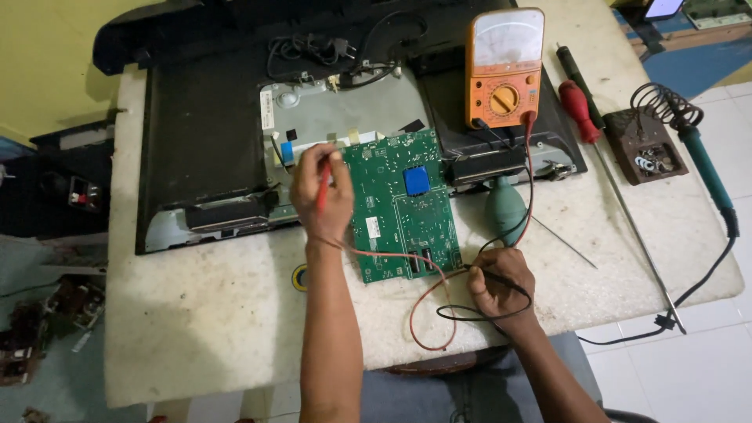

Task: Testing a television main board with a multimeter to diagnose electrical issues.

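**2 probes on a green board**

The left hand point(323, 196) holds a red probe point(323, 184), fingers closed around it, tip down at the top left corner of the green board point(401, 205). The right hand point(501, 283) is closed on a black probe point(479, 272), and its tip points at the bottom right corner of the board. The board lies flat on the white surface point(204, 313), partly on top of an open black screen point(204, 133) that lies face down.

An orange meter point(504, 66) stands on the screen, up behind the board. A red wire point(427, 313) and a black wire point(523, 211) run from it to the 2 probes.

What could go wrong: a probe tip could slip and touch 2 small parts at once, because the parts sit close together. The loose wires loop near the edge of the surface, so an arm could catch one and pull the meter over. A soldering iron point(697, 141) lies in its stand point(644, 145) at the right, and its cord hangs off the edge, so a tug might drag it down. I think these are risks, not things seen.

Hard to see: the left hand hides the red tip, so I cannot tell what spot it touches. The black tip is too small to place. The meter's needle is too faint to read. A blue-green rubber bulb point(505, 207) sits half under the wires.
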